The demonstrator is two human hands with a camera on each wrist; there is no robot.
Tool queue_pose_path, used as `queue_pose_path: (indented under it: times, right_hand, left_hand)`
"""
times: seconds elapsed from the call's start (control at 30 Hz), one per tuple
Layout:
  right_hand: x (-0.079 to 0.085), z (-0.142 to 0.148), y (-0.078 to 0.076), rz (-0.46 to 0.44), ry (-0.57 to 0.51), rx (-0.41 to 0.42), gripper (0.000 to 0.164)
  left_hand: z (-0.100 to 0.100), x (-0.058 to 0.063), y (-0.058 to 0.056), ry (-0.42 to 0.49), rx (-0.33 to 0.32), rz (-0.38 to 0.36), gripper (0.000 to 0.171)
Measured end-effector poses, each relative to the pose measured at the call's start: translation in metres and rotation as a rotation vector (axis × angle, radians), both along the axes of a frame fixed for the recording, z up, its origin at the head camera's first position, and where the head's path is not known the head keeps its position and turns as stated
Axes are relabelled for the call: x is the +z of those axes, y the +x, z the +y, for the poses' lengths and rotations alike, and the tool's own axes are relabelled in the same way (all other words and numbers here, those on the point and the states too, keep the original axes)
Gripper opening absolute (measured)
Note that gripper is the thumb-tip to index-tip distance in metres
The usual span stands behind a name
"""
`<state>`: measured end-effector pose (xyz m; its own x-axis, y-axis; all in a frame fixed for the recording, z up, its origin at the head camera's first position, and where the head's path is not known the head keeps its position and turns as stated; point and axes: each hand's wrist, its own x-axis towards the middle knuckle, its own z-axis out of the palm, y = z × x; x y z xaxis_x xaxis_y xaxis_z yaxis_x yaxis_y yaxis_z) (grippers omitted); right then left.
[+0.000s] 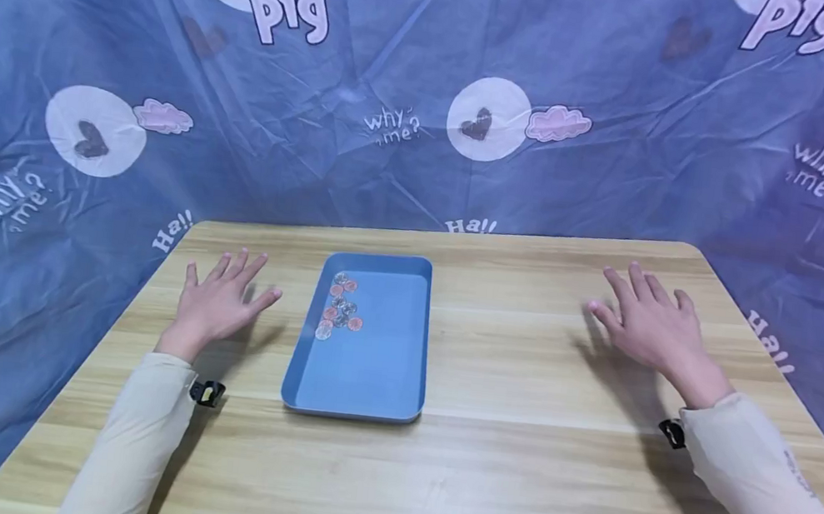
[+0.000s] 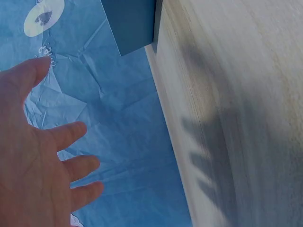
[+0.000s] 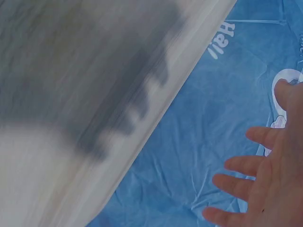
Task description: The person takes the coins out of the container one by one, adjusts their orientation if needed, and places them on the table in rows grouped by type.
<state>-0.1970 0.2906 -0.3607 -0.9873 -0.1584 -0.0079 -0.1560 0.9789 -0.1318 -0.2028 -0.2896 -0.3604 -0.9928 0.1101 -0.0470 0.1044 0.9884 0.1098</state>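
A blue rectangular tray [image 1: 369,378] lies on the wooden table, left of the middle in the head view. Several coins [image 1: 342,308], some silver and some copper-coloured, are spread along the left side of its floor. My left hand [image 1: 218,304] hovers above the table to the left of the tray, fingers spread, holding nothing. Over on the far right, my right hand [image 1: 649,324] is likewise raised with spread fingers and nothing in it. Both wrist views show a bare palm side and a shadow cast on the table; the left one catches a tray corner [image 2: 135,28].
The light wooden table [image 1: 510,468] carries the tray. Behind it and along both sides hangs a blue printed cloth [image 1: 391,171], close to the table's back edge. A small black device [image 1: 207,392] sits at the left wrist, and another black device [image 1: 672,433] at the right.
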Motion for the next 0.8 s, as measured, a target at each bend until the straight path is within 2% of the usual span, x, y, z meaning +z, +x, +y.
queue_pose_path:
  times: [0.23, 0.37, 0.5, 0.8]
  right_hand:
    - [0.008, -0.017, -0.001, -0.014, -0.031, 0.051, 0.077]
    - [0.011, -0.030, -0.002, 0.000, -0.033, 0.079, 0.075]
    - [0.014, -0.043, -0.005, 0.013, -0.046, 0.119, 0.074]
    - [0.018, -0.078, -0.010, 0.021, -0.087, 0.200, 0.072]
  left_hand:
    - [-0.001, -0.001, -0.001, 0.055, -0.021, 0.007, 0.081]
    - [-0.001, -0.002, 0.000, 0.120, -0.048, 0.011, 0.079]
    - [0.000, -0.002, 0.001, 0.232, -0.076, -0.014, 0.075]
    - [0.004, -0.009, -0.002, 0.501, -0.113, -0.149, 0.074]
